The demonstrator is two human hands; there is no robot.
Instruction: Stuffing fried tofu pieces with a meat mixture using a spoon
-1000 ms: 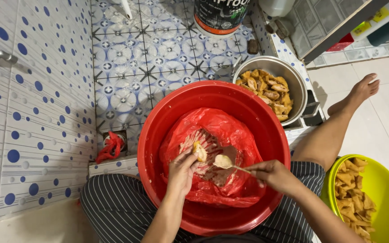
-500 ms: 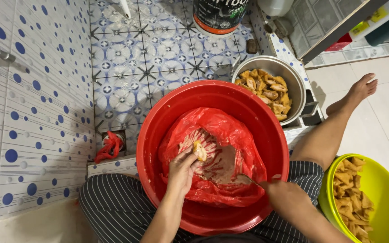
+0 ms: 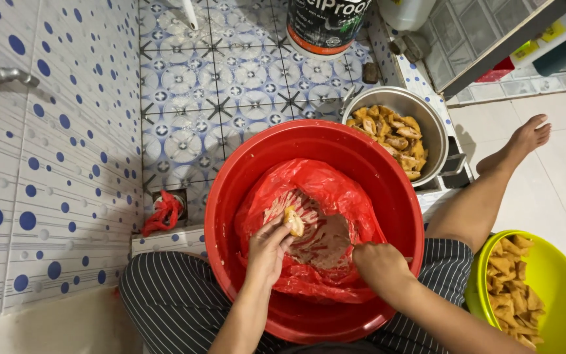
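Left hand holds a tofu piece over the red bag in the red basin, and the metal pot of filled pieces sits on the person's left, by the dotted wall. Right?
Not quite. The head view shows the metal pot at the person's right, beyond the red basin, not by the dotted wall. The rest holds: the left hand holds a tofu piece over the red bag.

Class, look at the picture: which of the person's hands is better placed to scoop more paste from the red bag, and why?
Probably the right hand: it is down inside the red bag at the paste. The left hand is occupied, holding a tofu piece.
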